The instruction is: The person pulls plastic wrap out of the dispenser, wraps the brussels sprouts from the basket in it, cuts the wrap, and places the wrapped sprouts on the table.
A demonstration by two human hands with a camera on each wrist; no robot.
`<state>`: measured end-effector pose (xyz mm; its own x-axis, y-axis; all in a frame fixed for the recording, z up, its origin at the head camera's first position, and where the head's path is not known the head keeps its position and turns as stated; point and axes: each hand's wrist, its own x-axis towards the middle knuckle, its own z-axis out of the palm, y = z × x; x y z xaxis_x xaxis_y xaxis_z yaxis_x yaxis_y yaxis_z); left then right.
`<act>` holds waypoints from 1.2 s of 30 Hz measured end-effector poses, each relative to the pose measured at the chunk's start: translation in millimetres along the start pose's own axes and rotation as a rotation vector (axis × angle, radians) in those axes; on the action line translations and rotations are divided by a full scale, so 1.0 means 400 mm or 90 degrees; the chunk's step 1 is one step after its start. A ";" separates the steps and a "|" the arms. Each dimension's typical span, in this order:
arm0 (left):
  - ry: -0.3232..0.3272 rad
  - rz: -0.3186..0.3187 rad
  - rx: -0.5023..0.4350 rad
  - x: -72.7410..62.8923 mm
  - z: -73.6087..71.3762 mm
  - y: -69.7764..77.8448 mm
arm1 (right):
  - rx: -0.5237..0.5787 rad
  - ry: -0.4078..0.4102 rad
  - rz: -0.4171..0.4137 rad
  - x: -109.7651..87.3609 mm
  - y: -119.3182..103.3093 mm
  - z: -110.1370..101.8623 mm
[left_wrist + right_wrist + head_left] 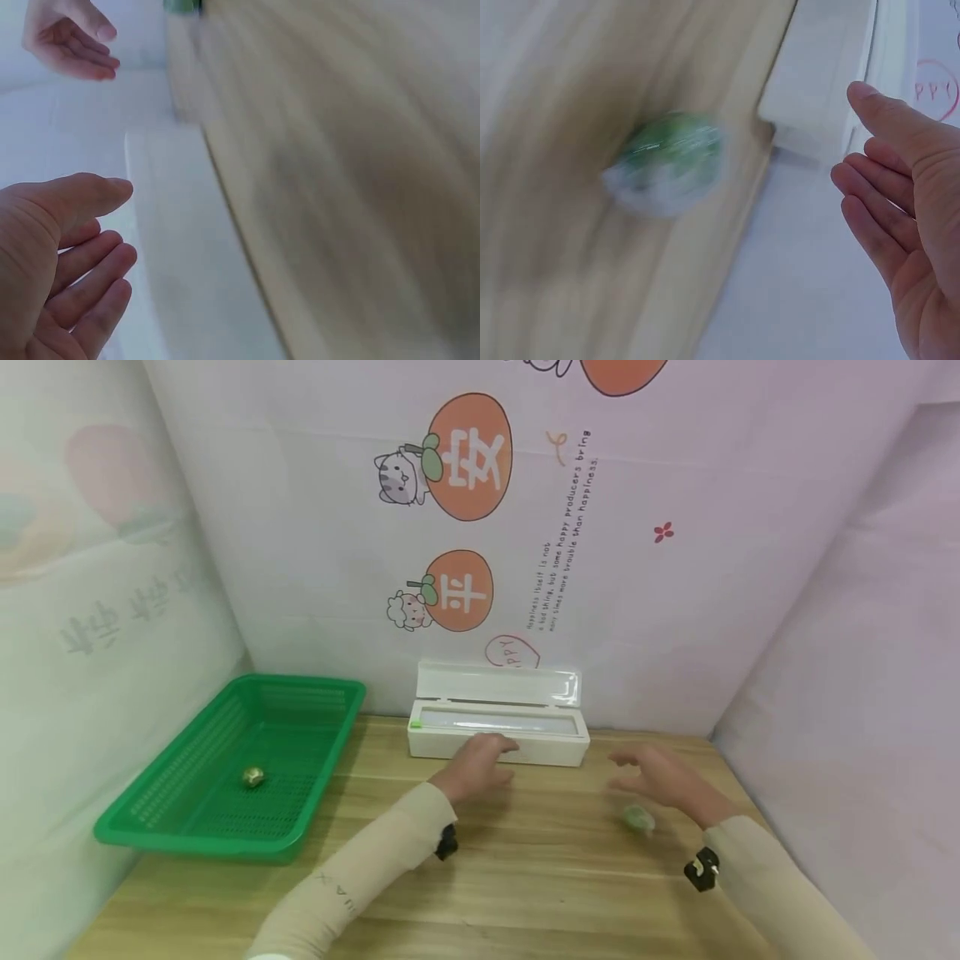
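Observation:
A long white box [540, 752], apparently a cling film dispenser, stands against the back wall with its lid [487, 683] raised. Something pale and shiny lies along its inside. My left hand [474, 768] hovers in front of the box, fingers loosely bent and holding nothing. To the right of the box, my right hand [660, 777] is in the air, also with nothing in it. Below that hand, a small rounded green thing [671, 154] in clear wrap is on the table; blur hides its kind. In the left wrist view, thumb and fingers of the left hand [75, 262] are apart.
At the left sits a green plastic basket [202, 848] with a small gold ball-like thing [253, 776] in it. Printed white cloth [637, 585] walls in the wooden table [555, 893] at the back and both sides.

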<state>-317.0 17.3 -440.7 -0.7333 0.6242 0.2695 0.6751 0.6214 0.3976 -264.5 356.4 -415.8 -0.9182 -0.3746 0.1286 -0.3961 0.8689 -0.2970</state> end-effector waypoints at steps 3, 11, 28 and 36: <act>0.012 0.008 0.032 -0.019 -0.053 -0.046 | -0.013 -0.007 -0.032 0.037 -0.029 -0.010; 0.041 0.023 0.114 -0.059 -0.137 -0.162 | -0.051 -0.007 -0.122 0.138 -0.097 -0.019; 0.016 0.028 0.200 -0.059 -0.151 -0.287 | -0.083 -0.003 -0.115 0.245 -0.067 0.044; 0.004 0.041 0.231 -0.054 -0.156 -0.286 | -0.050 -0.015 -0.108 0.257 -0.062 0.070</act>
<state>-383.5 -96.8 -437.3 -0.6886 0.6649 0.2895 0.7033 0.7096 0.0431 -349.1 287.3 -421.6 -0.8388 -0.5242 0.1472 -0.5442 0.8150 -0.1987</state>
